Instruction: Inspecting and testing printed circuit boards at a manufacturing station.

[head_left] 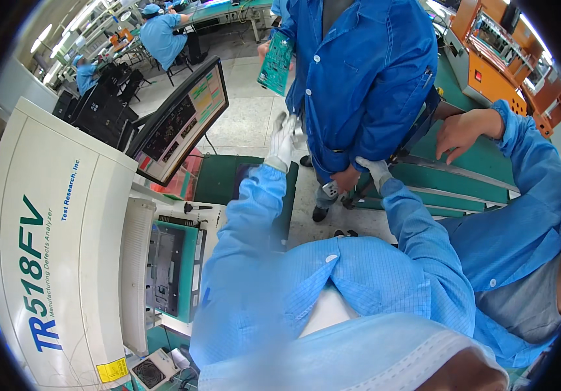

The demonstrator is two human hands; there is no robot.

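Observation:
My left hand (281, 144), in a pale glove, reaches forward beside a person's dark blue coat (371, 72). Its fingers look apart, and I make out nothing held in them. My right hand (376, 171), gloved too, lies with outstretched fingers against the lower sleeve of that coat. Beside it, the person's bare hand (345, 178) is at a small grey object (330, 189) whose kind I cannot make out. The person's other hand, partly hidden, holds up a green circuit board (276, 64), beyond my left hand.
At left stands a large cream test machine (65, 241) with a monitor (182, 124) and a green-edged fixture (175, 270). Another person's bare hand (466, 135) hangs over metal rails (456, 171) on the right. An orange machine (489, 81) stands behind. Seated people work farther back.

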